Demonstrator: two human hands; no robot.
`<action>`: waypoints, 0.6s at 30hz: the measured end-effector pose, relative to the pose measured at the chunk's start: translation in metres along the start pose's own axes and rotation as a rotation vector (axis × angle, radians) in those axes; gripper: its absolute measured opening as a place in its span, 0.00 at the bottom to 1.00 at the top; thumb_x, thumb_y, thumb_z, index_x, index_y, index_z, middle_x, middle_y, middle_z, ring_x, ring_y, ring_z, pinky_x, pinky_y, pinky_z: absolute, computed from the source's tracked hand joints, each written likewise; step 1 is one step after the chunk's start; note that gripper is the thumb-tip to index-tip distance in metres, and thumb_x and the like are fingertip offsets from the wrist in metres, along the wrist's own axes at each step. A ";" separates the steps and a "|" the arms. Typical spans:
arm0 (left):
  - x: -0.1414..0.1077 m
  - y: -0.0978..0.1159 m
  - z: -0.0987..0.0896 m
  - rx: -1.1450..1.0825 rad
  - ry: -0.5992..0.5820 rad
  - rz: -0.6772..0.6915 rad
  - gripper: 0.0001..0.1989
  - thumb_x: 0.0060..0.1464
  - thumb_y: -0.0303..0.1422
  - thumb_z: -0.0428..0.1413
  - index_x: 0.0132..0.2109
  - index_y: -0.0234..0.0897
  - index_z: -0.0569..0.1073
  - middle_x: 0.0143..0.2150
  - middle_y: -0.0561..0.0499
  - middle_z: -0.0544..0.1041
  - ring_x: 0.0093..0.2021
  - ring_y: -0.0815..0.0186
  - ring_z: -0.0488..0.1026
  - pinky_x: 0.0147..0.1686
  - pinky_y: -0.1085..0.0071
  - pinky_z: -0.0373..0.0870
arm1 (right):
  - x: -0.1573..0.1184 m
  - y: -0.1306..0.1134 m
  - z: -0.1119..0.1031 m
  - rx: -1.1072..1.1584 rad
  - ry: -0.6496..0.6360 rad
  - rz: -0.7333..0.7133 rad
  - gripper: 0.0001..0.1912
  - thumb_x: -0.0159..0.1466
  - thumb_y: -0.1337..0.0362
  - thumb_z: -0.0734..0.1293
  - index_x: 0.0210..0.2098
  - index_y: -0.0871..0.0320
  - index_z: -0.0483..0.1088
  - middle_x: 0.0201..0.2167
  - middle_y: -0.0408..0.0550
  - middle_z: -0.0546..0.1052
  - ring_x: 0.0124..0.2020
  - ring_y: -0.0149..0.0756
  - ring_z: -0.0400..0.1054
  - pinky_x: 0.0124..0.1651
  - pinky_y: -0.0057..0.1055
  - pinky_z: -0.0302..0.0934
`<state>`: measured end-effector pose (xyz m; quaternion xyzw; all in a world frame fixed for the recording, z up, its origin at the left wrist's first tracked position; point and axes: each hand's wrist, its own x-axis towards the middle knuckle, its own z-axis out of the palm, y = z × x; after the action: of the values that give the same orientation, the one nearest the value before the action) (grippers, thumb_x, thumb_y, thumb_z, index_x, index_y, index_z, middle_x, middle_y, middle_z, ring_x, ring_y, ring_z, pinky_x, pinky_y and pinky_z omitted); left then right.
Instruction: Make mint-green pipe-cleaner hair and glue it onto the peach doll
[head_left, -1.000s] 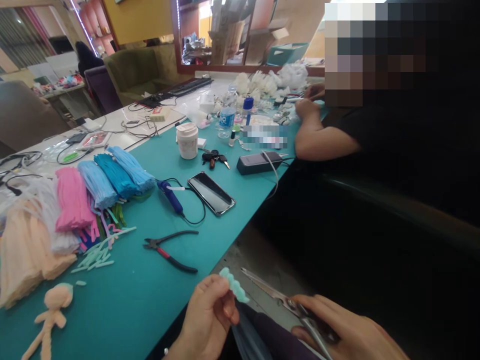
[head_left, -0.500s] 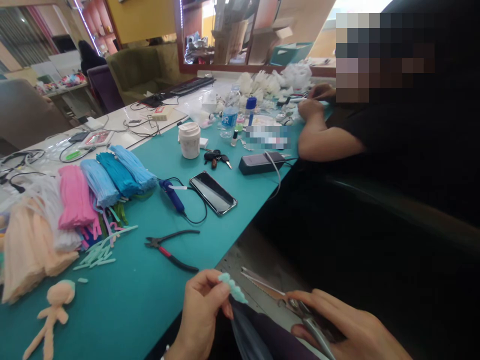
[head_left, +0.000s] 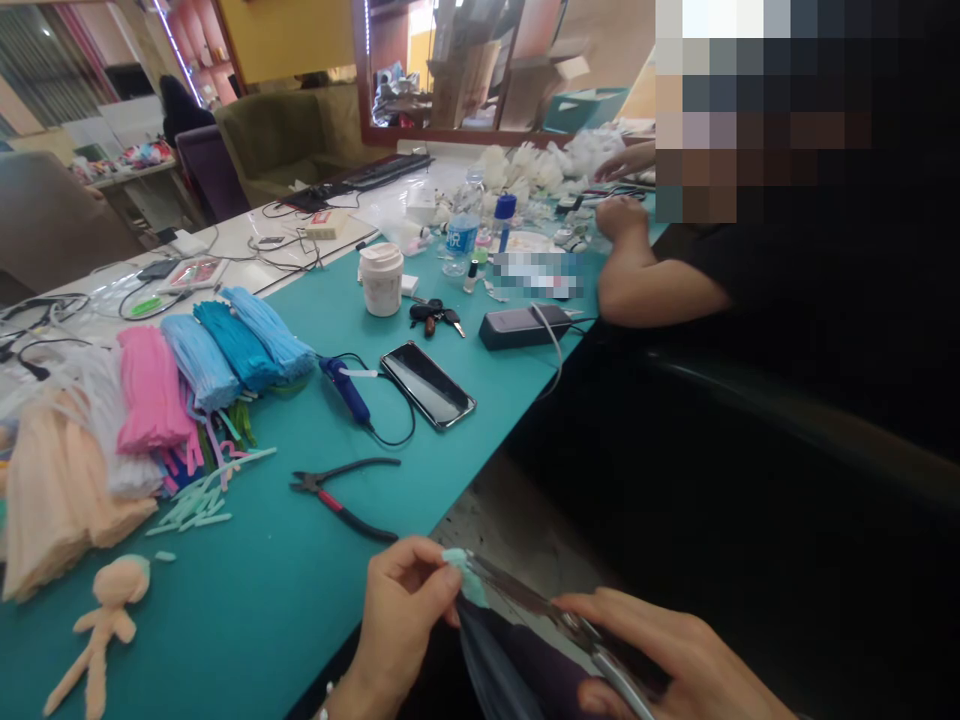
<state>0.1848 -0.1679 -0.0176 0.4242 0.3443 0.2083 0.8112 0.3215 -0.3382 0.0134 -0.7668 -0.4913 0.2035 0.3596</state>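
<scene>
Between thumb and fingers, my left hand [head_left: 405,610] pinches a small mint-green fuzzy piece [head_left: 469,578], like bent pipe cleaner, just off the table's front edge. My right hand [head_left: 675,650] grips a pair of metal scissors [head_left: 559,615]. Their blades lie against the mint piece, pointing left. On the table to the left lies a peach fuzzy doll figure [head_left: 109,625] with a bit of mint on its head. Short mint pipe-cleaner pieces [head_left: 196,505] are heaped behind it.
Cutting pliers [head_left: 341,500], a blue glue gun [head_left: 345,390] and a phone [head_left: 427,385] lie on the green mat. Pipe-cleaner bundles [head_left: 154,390] fill the left. Farther back stand a white cup [head_left: 382,280] and bottle [head_left: 460,240]. A person's forearm [head_left: 660,290] rests at the right.
The scissors have moved left and up, from beside the mint piece to against it, and their blades look closer together. My left hand has barely moved.
</scene>
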 end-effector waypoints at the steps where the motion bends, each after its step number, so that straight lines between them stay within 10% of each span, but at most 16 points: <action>1: 0.000 0.001 0.000 0.003 0.000 0.004 0.09 0.39 0.31 0.67 0.22 0.34 0.74 0.14 0.57 0.69 0.15 0.72 0.65 0.18 0.75 0.61 | 0.001 -0.001 0.001 0.000 0.007 0.000 0.28 0.60 0.38 0.60 0.42 0.53 0.76 0.27 0.47 0.79 0.25 0.37 0.74 0.26 0.28 0.69; 18: 0.001 0.000 -0.002 0.007 -0.063 0.025 0.08 0.39 0.30 0.67 0.22 0.34 0.76 0.20 0.53 0.73 0.17 0.73 0.65 0.18 0.75 0.64 | 0.003 -0.004 0.001 0.099 -0.046 0.020 0.24 0.60 0.41 0.63 0.40 0.53 0.77 0.27 0.48 0.79 0.26 0.39 0.75 0.26 0.29 0.70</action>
<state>0.1839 -0.1664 -0.0187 0.4375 0.3142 0.2038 0.8175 0.3200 -0.3343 0.0162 -0.7480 -0.4811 0.2487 0.3837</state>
